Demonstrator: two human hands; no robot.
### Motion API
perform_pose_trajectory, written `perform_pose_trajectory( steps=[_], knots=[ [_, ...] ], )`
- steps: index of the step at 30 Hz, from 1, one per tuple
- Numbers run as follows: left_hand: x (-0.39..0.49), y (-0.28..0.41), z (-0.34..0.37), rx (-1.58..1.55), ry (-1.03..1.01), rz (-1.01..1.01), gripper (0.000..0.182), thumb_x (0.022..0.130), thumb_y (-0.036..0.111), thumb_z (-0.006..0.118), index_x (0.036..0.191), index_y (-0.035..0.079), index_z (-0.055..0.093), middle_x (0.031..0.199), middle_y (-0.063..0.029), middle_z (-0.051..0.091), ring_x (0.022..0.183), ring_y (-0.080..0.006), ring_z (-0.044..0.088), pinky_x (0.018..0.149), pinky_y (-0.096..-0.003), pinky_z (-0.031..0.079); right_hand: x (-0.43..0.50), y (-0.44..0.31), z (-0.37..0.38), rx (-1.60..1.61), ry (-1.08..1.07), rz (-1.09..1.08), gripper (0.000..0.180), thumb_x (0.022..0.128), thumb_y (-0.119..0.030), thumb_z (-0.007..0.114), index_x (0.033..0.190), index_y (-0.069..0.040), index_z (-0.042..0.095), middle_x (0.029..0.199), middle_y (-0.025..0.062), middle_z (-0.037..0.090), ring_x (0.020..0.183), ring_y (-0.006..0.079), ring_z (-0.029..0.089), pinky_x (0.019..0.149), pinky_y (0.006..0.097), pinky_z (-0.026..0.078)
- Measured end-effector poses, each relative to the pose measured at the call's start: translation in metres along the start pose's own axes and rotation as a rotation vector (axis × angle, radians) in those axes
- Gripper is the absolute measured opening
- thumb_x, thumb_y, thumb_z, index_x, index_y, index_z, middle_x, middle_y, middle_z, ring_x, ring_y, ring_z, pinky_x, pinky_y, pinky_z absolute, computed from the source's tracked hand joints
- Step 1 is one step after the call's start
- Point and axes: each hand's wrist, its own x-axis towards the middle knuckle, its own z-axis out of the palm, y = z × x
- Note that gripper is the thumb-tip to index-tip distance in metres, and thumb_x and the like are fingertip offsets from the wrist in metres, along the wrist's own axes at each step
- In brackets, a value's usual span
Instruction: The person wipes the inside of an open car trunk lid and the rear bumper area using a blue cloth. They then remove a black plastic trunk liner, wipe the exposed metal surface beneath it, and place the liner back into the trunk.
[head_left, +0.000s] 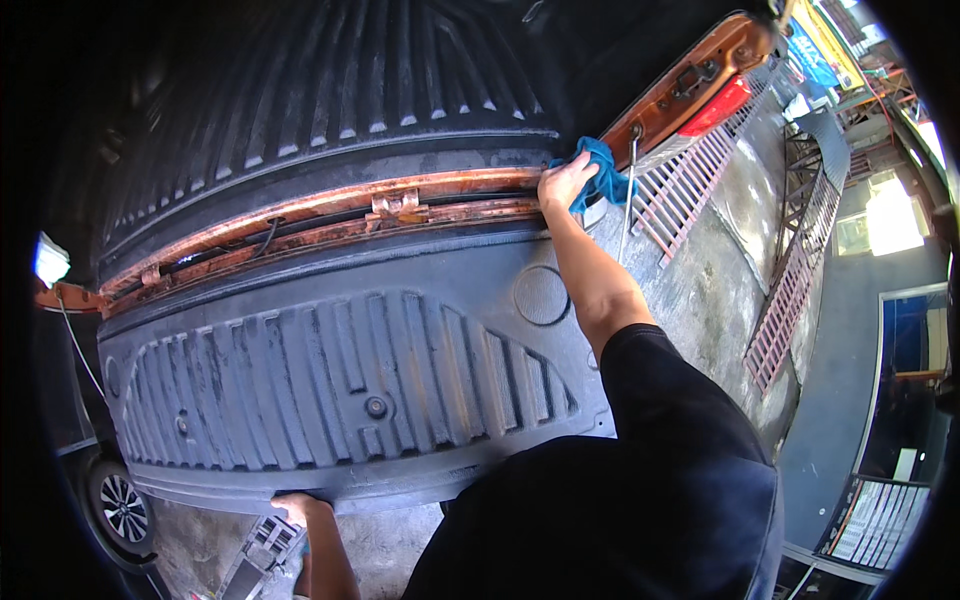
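Observation:
My right hand (564, 182) presses a crumpled blue cloth (604, 171) against the right end of the gap between the pickup bed and its lowered tailgate. My left hand (301, 508) grips the outer edge of the tailgate, which carries a ribbed black plastic liner (315, 375). Orange-brown painted metal (330, 190) shows along the hinge gap, with a hinge bracket (396, 206) near its middle and a dark cable (268, 238) left of that. Beyond it lies the ribbed black bed liner (360, 90).
A tailgate support stay (628, 195) runs down from the right bed post (675, 90), beside a red tail light (716, 106). Metal grating ramps (787, 315) stand on the concrete floor to the right. Another vehicle's wheel (124, 508) is at lower left, near a grey metal device (259, 559).

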Motion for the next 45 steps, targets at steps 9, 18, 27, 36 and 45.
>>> perform_pose_trajectory(
  steps=[9,18,27,36,45],
  knots=[
    [-0.003,-0.002,-0.001,-0.008,-0.022,0.038,0.097,0.086,0.072,0.031,0.136,-0.011,0.038,0.133,-0.031,0.05,0.119,-0.0437,0.053,0.102,-0.0491,0.043,0.061,-0.087,-0.099,0.236,0.196,-0.232,0.053,0.087,-0.003,0.053,0.138,0.005,0.043,0.123,0.0321,0.054,0.111,0.0448,0.055,0.099,0.0454,0.041],
    [-0.006,-0.002,0.001,0.008,0.039,0.028,0.095,0.085,0.071,0.037,0.14,-0.007,0.038,0.133,-0.0303,0.051,0.118,-0.0439,0.054,0.102,-0.0489,0.043,0.064,-0.093,-0.07,0.297,-0.03,-0.097,0.06,0.084,-0.007,0.049,0.141,0.009,0.037,0.143,0.0358,0.036,0.137,0.0473,0.031,0.117,0.045,0.022],
    [-0.01,0.0,-0.004,-0.014,0.017,0.021,0.091,0.087,0.07,0.035,0.135,-0.007,0.043,0.129,-0.0328,0.053,0.116,-0.0454,0.056,0.101,-0.0511,0.043,0.095,-0.044,-0.106,-0.504,-0.11,-0.794,0.039,0.063,-0.004,0.069,0.102,-0.005,0.066,0.103,0.0172,0.061,0.101,0.0378,0.058,0.09,0.0488,0.044],
    [-0.014,0.003,-0.001,0.043,0.027,0.053,0.089,0.09,0.067,0.029,0.137,-0.008,0.038,0.129,-0.0316,0.054,0.119,-0.0436,0.055,0.103,-0.0501,0.041,0.075,-0.063,-0.144,-0.12,-0.707,-0.695,0.05,0.076,-0.001,0.056,0.125,-0.009,0.058,0.121,0.0233,0.06,0.113,0.0387,0.058,0.096,0.0429,0.048],
    [-0.006,0.002,0.003,-0.085,0.034,-0.008,0.087,0.088,0.064,0.041,0.127,-0.013,0.051,0.132,-0.028,0.055,0.12,-0.042,0.054,0.106,-0.0484,0.04,-0.037,-0.047,-0.055,-0.353,-1.266,-0.378,0.044,0.086,-0.039,0.05,0.121,-0.019,0.067,0.123,0.0098,0.065,0.118,0.029,0.059,0.102,0.0423,0.045]
  ],
)
